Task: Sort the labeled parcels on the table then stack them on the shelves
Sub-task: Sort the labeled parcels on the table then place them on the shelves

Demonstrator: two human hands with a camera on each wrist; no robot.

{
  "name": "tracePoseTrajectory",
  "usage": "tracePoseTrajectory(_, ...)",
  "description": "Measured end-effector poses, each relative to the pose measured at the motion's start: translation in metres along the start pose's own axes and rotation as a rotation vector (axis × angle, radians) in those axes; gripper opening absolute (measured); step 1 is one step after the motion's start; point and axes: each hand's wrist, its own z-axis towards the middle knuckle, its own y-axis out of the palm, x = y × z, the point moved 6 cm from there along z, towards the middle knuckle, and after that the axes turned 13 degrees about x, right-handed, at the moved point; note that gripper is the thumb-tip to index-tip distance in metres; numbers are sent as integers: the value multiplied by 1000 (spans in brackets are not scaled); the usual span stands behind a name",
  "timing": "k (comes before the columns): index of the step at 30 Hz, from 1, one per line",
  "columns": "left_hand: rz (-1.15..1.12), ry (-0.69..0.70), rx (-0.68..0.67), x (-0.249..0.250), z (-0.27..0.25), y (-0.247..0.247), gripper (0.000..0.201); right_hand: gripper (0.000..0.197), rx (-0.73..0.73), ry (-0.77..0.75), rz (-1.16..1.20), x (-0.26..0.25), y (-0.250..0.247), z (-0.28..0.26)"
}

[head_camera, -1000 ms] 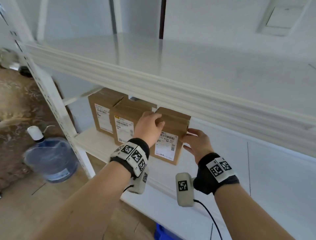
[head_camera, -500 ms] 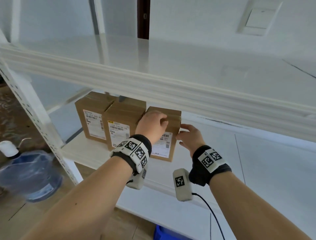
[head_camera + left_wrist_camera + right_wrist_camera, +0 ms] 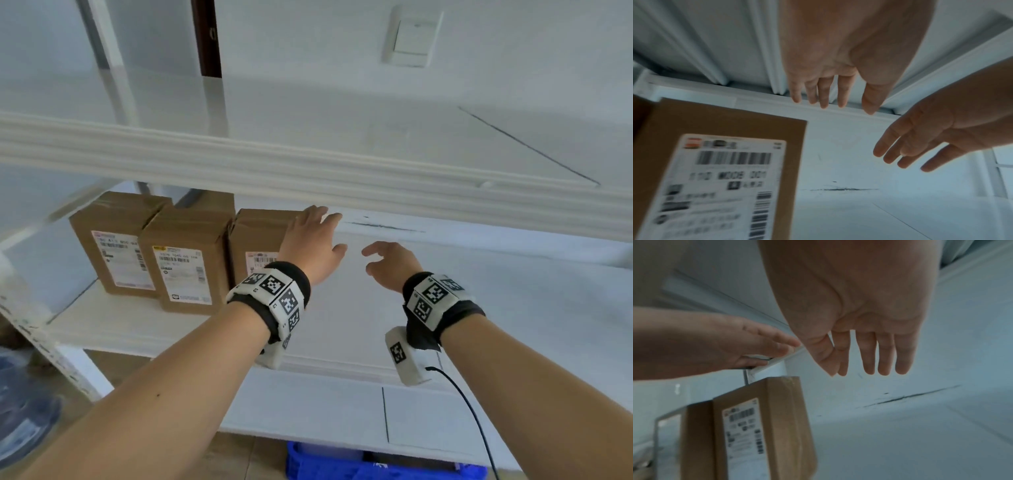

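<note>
Three brown cardboard parcels stand upright in a row at the left end of the white lower shelf [image 3: 113, 325], white labels facing out. Left parcel [image 3: 113, 240] sits furthest back. Middle parcel [image 3: 186, 260] is just beside it, set slightly forward; whether they touch is unclear. Right parcel [image 3: 260, 236] is tight against the middle one, with its label [image 3: 723, 186] carrying barcodes and a red logo, print blurred, and clear tape along the right side. All rest flat on the shelf board.

3 matt brown cardboard parcels [image 3: 185, 253] with white paper labels stand on a smooth white shelf [image 3: 342, 329].
</note>
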Motion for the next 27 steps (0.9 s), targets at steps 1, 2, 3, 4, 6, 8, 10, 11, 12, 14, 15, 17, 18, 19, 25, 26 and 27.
tracePoseTrajectory(1,22,18,-39,8,-2,7,61,42,23,-2,-58,9,-7,-2)
tracePoseTrajectory(2,43,34,-84,16,-4,15,65,44,50,-8,-125,19,-13,-4)
tracePoseTrajectory(3,56,48,-133,23,-7,23,68,46,78,-12,-192,30,-19,-7)
tracePoseTrajectory(4,59,61,-179,30,-10,30,70,47,102,-7,-248,41,-25,-11)
tracePoseTrajectory(6,46,86,-251,43,-16,44,72,48,138,29,-334,65,-36,-21)
tracePoseTrajectory(8,39,114,-311,57,-23,59,72,48,144,89,-389,88,-46,-34)
tracePoseTrajectory(10,42,139,-364,73,-29,73,73,49,136,155,-407,111,-54,-49)
tracePoseTrajectory(11,43,148,-388,81,-33,80,73,50,128,185,-411,123,-57,-57)
tracePoseTrajectory(12,43,157,-410,90,-36,86,73,51,112,212,-416,134,-61,-64)
tracePoseTrajectory(14,47,174,-449,110,-44,95,73,54,58,254,-431,156,-67,-80)
tracePoseTrajectory(15,49,181,-465,121,-48,99,73,55,36,275,-428,166,-70,-88)
tracePoseTrajectory(17,55,197,-488,143,-56,104,73,56,26,315,-401,186,-81,-102)
tracePoseTrajectory(18,60,209,-496,156,-59,106,73,57,34,326,-386,196,-88,-107)
tracePoseTrajectory(19,63,222,-499,169,-63,107,73,57,47,330,-372,204,-96,-113)
tracePoseTrajectory(25,17,293,-450,272,-93,117,66,57,127,353,-301,278,-156,-153)
tracePoseTrajectory(26,9,311,-450,293,-102,119,65,58,146,354,-291,294,-168,-160)
tracePoseTrajectory(27,2,330,-448,314,-110,122,65,58,166,359,-280,310,-181,-169)
